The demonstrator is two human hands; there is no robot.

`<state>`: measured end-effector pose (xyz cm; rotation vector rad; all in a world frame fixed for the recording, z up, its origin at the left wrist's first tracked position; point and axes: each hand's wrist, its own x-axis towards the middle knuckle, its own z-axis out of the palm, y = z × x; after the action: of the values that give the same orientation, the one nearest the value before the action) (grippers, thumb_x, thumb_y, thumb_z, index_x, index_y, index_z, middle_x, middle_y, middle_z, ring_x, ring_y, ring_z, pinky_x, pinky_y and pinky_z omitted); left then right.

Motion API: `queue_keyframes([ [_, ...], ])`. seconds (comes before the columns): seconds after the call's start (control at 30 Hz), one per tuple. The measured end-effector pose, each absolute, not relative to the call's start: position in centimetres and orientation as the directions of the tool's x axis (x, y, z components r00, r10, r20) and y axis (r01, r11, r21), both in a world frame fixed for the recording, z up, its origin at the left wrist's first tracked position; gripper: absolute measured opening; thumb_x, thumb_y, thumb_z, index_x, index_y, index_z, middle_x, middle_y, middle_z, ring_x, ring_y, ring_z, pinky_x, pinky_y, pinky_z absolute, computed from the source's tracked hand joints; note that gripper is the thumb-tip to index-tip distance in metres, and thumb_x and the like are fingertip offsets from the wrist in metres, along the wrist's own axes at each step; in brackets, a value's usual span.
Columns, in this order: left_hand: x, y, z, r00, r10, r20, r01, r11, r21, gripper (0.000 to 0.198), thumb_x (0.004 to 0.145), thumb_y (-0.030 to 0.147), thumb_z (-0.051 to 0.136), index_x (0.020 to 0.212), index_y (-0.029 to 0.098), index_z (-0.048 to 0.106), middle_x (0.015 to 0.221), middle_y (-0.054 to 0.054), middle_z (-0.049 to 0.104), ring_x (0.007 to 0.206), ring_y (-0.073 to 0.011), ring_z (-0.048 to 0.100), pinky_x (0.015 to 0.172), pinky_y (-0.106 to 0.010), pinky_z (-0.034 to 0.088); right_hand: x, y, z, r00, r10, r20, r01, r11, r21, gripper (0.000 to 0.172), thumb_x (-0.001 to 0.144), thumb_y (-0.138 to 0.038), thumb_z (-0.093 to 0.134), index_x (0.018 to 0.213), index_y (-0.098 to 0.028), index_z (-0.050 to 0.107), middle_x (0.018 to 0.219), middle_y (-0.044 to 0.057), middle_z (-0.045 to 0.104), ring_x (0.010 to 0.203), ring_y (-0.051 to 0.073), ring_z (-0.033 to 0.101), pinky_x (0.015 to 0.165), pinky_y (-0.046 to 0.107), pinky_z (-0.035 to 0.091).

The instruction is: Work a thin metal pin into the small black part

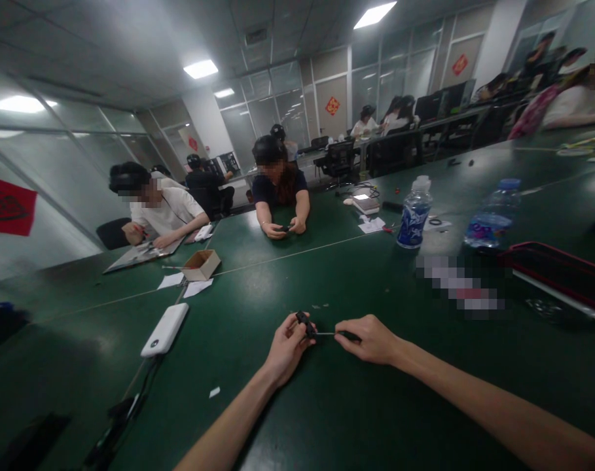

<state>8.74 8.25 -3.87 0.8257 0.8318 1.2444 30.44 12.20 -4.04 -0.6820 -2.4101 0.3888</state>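
My left hand (286, 347) pinches a small black part (306, 323) just above the green table (258, 288). My right hand (366, 338) is closed on a thin tool with a dark handle (350, 336); its metal tip reaches left to the black part. Both hands sit close together near the middle front of the table. What the small part is I cannot make out.
A white power bank (165, 329) with a cable lies to the left. A small cardboard box (201, 264) and paper slips sit farther back. Two water bottles (414, 212) stand at right, beside a dark red-edged case (562, 268). Two people work across the table; others sit behind.
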Motion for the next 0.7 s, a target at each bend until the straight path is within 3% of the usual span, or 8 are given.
queue_keyframes([
  [0.5,8.96,8.15,-3.84,0.100,0.993,-0.064,-0.455,0.103,0.885,0.032,0.070,0.026,0.077,0.097,0.016,0.063,0.094,-0.006,0.063,0.088,-0.0159,0.061,0.079,-0.028,0.050,30.39,12.40,-4.62,-0.644,0.579,0.499,0.459,0.815,-0.353,0.029,0.091,-0.030,0.041,0.087,-0.016,0.067,0.063,0.001,0.064,0.051,0.009,0.057,0.050,0.020,0.037],
  [0.7,9.11,7.91,-3.83,0.065,0.996,-0.063,-0.344,0.081,0.935,0.034,0.070,0.026,0.076,0.099,0.016,0.064,0.093,-0.006,0.065,0.085,-0.0158,0.061,0.080,-0.028,0.048,30.83,12.55,-4.34,-0.689,0.535,0.489,0.491,0.841,-0.228,0.030,0.091,-0.028,0.040,0.087,-0.016,0.067,0.058,0.000,0.061,0.047,0.008,0.053,0.047,0.020,0.031],
])
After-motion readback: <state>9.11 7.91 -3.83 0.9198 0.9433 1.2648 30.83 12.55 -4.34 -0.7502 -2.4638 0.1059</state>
